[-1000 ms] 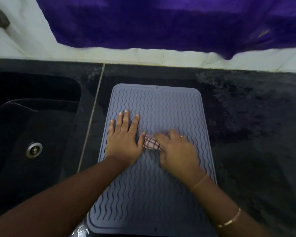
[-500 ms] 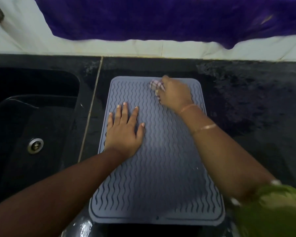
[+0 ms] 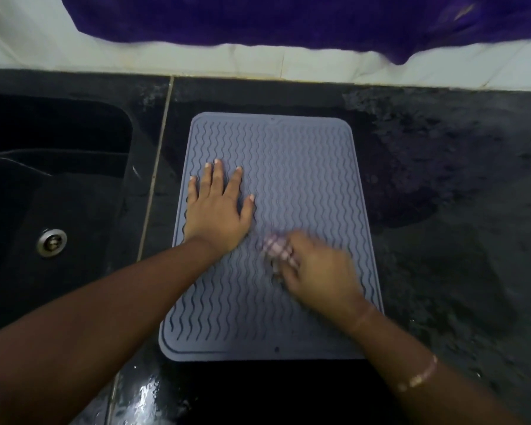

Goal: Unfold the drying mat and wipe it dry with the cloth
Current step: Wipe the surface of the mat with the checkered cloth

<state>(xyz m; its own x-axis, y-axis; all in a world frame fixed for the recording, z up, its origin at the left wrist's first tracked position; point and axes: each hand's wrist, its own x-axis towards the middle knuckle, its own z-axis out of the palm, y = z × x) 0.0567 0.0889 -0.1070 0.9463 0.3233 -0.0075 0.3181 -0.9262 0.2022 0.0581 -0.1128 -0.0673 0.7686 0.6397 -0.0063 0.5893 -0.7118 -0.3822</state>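
My left hand lies flat, fingers spread, pressing the drying mat down. My right hand, kinda blurry, is bunched around the checked cloth near the mat's middle. The mat's fully unfolded on the wet black counter, right beside the sink.

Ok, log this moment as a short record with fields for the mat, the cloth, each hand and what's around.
mat: grey, wavy ridges, unfolded flat on the black counter
cloth: checked, bunched, on the mat's near middle
left hand: flat, fingers spread, presses the mat's left side
right hand: grips the cloth; blurred
sink: black, left of the mat
behind: purple fabric hangs over the white wall
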